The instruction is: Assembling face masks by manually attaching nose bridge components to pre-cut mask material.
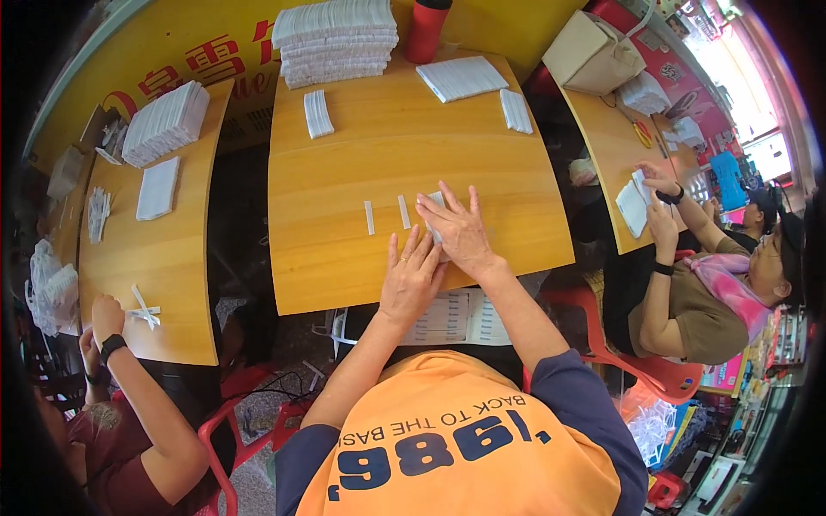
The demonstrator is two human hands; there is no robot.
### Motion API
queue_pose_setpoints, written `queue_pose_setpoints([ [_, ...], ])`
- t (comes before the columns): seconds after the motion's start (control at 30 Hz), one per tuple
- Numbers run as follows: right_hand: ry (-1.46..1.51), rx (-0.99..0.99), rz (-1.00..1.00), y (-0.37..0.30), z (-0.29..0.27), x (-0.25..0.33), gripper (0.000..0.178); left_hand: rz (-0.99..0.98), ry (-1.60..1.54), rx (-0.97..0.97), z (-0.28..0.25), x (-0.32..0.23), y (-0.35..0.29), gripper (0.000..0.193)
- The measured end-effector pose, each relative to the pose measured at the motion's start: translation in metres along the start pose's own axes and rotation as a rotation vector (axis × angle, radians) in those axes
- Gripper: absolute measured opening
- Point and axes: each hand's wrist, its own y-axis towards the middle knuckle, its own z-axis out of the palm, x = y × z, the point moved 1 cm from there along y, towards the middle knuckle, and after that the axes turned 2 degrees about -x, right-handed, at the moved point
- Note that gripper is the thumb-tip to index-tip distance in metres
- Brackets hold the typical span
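Observation:
My right hand (458, 230) lies with its fingers spread over a narrow white piece (437, 199) on the wooden table (344, 181), pressing it down. Beside it, my left hand (409, 279) rests flat with fingers stretched out, its fingertips against the lower part of the same piece. My hands cover most of that piece, so its exact kind cannot be made out. Two thin white strips, a left one (370, 218) and a nearer one (403, 211), lie apart to the left of my fingers.
A tall stack of folded white sheets (335, 43), a red tumbler (427, 30) and smaller white bundles (463, 79) stand at the table's far side. Labelled sheets (447, 316) lie below the near edge. Co-workers sit at side tables, left (185, 232) and right (594, 129).

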Motion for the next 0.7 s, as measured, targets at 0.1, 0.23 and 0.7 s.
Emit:
queue_pose_setpoints([
  [0.1, 0.067, -0.032, 0.043, -0.005, 0.003, -0.011, 0.043, -0.003, -0.004, 0.012, 0.001, -0.001, 0.0, 0.036],
  [0.23, 0.184, -0.219, 0.168, -0.008, -0.008, -0.008, 0.046, 0.005, 0.002, -0.01, 0.0, -0.001, 0.0, 0.035],
  [0.7, 0.464, -0.217, 0.415, -0.017, -0.023, 0.016, 0.047, -0.159, -0.289, -0.186, -0.005, 0.007, 0.0, 0.051],
])
